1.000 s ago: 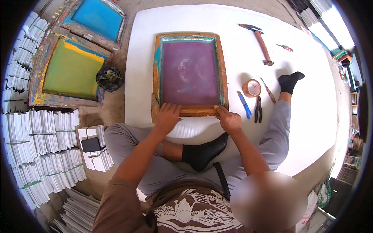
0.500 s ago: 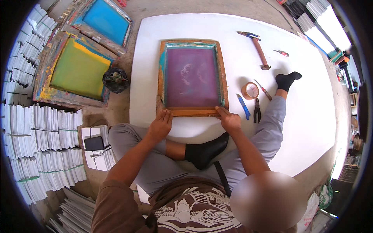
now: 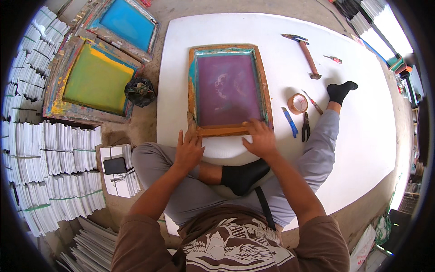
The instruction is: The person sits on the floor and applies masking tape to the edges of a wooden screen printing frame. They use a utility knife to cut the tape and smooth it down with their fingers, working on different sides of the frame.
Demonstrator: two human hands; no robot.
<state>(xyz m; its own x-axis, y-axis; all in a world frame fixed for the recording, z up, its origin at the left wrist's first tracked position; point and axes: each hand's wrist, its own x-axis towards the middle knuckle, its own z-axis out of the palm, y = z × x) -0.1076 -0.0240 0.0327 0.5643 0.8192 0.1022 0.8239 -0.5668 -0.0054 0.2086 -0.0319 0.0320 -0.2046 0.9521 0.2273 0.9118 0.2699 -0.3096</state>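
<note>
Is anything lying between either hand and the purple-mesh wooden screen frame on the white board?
Nothing visible does. The left hand already rests on the near left corner of the purple-mesh wooden screen frame, and the right hand lies on its near rail. The tape roll and blue knife lie off to the right.

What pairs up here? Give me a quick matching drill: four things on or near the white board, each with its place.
1 purple screen
2 hammer
3 tape roll
4 black pouch

a beside the blue knife
b under both hands
c on the floor left of the board
d far side, near the small screwdriver

Pairs: 1-b, 2-d, 3-a, 4-c
</note>
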